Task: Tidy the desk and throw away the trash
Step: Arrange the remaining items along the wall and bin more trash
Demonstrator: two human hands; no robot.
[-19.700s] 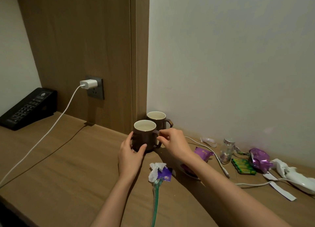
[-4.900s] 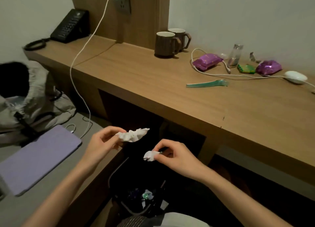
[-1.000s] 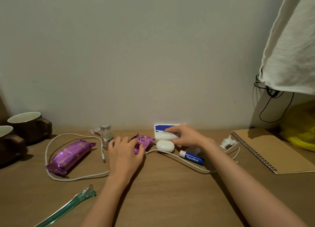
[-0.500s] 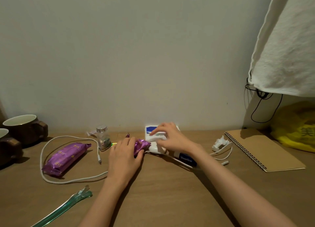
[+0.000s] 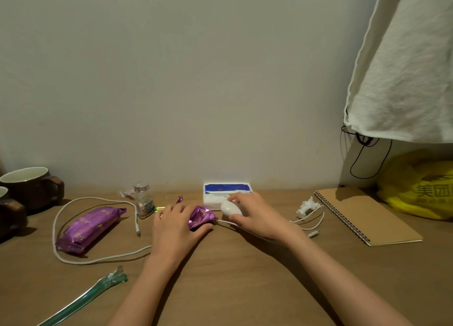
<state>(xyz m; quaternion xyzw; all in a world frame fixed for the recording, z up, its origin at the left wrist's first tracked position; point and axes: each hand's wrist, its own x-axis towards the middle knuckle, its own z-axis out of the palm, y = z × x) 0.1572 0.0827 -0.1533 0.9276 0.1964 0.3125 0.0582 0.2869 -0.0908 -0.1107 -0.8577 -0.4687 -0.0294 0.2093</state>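
Observation:
On the wooden desk [image 5: 220, 276] my left hand [image 5: 177, 225] lies over a crumpled purple wrapper [image 5: 202, 216], fingers and thumb closed around it. My right hand [image 5: 255, 215] grips a white oval device [image 5: 230, 208] with a cord, just in front of a blue-and-white tissue pack [image 5: 226, 192] at the wall. A full purple snack packet [image 5: 88, 226] lies to the left inside a loop of white cable [image 5: 98, 259]. A crumpled white tissue [image 5: 306, 207] sits to the right near the notebook.
Two brown mugs [image 5: 31, 188] stand at the far left. A small glass jar [image 5: 144, 203] is behind my left hand. A green hair clip [image 5: 93, 291] lies near the front. A spiral notebook [image 5: 365, 215], yellow bag [image 5: 419, 191] and hanging white cloth [image 5: 404, 68] fill the right.
My right hand has come off the tissue pack and closed on the white oval device. The left hand has stayed on the purple wrapper. The lip balm tube is now hidden under my right arm.

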